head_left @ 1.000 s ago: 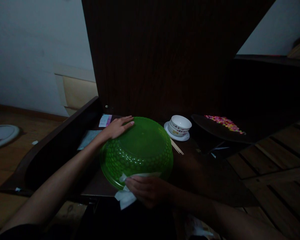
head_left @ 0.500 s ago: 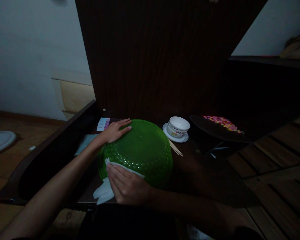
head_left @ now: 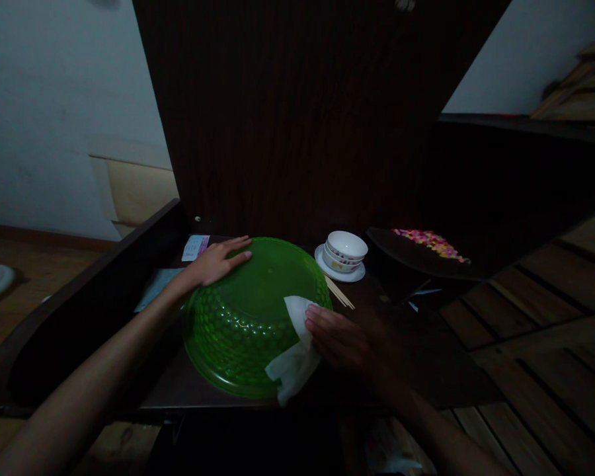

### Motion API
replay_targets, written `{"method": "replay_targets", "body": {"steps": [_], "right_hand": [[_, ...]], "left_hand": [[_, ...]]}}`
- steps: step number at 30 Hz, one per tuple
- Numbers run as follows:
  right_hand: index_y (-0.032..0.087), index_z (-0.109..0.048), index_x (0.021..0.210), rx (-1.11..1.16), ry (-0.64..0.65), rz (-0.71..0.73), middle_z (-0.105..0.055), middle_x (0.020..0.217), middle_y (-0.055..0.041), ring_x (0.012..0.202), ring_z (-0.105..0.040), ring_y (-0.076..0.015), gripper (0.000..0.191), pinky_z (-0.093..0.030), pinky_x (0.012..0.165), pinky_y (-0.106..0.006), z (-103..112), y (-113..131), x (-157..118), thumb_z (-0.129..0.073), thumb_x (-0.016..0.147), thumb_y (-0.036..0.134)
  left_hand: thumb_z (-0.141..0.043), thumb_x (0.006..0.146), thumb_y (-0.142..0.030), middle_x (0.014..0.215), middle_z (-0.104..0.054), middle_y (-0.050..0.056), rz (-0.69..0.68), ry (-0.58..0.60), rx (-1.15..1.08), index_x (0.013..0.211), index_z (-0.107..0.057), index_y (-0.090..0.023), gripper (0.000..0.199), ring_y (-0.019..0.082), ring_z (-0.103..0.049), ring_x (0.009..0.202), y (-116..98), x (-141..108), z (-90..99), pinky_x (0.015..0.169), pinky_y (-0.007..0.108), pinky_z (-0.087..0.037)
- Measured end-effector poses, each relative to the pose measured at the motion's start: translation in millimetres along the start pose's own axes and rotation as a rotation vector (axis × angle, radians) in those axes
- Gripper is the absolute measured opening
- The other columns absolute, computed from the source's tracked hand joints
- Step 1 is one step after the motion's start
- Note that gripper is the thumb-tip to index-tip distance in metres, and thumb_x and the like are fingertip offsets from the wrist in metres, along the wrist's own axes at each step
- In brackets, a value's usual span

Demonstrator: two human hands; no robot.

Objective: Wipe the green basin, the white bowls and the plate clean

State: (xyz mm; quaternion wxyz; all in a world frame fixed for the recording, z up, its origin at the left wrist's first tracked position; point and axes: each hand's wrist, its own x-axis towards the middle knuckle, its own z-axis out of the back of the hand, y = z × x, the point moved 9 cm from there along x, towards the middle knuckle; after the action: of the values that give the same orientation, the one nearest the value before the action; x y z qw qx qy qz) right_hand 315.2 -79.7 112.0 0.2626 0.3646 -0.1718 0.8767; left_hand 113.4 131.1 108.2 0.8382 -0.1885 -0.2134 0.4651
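A green basin (head_left: 262,284) lies upside down on the dark table, its textured side facing me. My left hand (head_left: 221,260) rests on its upper left, fingers spread and thumb apart. Against the basin's right side, my right hand (head_left: 337,337) presses a white cloth (head_left: 295,367), fingers together on it. Part of the cloth hangs down over the basin's lower rim.
White bowls (head_left: 347,248) stand stacked on a white plate (head_left: 357,274) behind the basin's right side. Wooden chopsticks (head_left: 338,291) lie beside them. A printed card (head_left: 194,247) and a pale blue sheet (head_left: 153,289) are on the left. A raised side panel (head_left: 94,284) borders the table.
My right hand has moved the cloth from the basin's lower left side to its right side. My left hand stays on the basin. The view has shifted slightly.
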Motion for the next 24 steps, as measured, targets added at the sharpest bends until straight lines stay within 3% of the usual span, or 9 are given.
{"method": "replay_targets", "body": {"steps": [6,13,20,24], "right_hand": [[0.002,-0.059,0.127,0.052,-0.065,-0.022,-0.071,0.119,-0.0204,0.131,-0.055,-0.0259,0.036,-0.055,0.103,-0.041,-14.2,13.8,-1.1,-0.054,0.092,0.006],[0.005,-0.065,0.119,0.007,-0.109,0.061,-0.073,0.117,-0.0152,0.125,-0.061,-0.0222,0.030,-0.054,0.104,-0.035,-44.8,45.9,45.1,-0.052,0.093,0.012],[-0.002,-0.063,0.123,-0.147,0.085,-0.019,-0.067,0.128,-0.0206,0.126,-0.059,-0.0272,0.036,-0.049,0.109,-0.036,-93.4,66.1,93.5,-0.053,0.096,0.018],[-0.002,-0.061,0.128,-0.146,0.133,-0.041,-0.064,0.132,-0.0215,0.127,-0.058,-0.0272,0.039,-0.049,0.108,-0.037,-99.0,65.2,96.0,-0.052,0.096,0.019]], "left_hand": [[-0.036,0.090,-0.066,0.154,-0.045,0.007,0.028,-0.040,-0.024,0.143,-0.054,-0.018,0.074,0.029,-0.042,0.143,1.4,0.0,0.9,0.121,0.045,-0.024],[-0.038,0.091,-0.063,0.154,-0.046,0.007,0.022,-0.047,-0.019,0.141,-0.056,-0.018,0.070,0.029,-0.042,0.143,-1.6,-1.0,1.6,0.121,0.047,-0.023],[-0.040,0.090,-0.064,0.154,-0.046,0.008,0.004,-0.054,-0.049,0.141,-0.056,-0.017,0.071,0.027,-0.043,0.142,-3.2,-1.9,3.1,0.120,0.040,-0.028],[-0.040,0.091,-0.062,0.154,-0.046,0.007,-0.023,-0.042,-0.051,0.141,-0.055,-0.018,0.069,0.027,-0.043,0.142,-4.6,-2.2,2.8,0.120,0.041,-0.026]]}}
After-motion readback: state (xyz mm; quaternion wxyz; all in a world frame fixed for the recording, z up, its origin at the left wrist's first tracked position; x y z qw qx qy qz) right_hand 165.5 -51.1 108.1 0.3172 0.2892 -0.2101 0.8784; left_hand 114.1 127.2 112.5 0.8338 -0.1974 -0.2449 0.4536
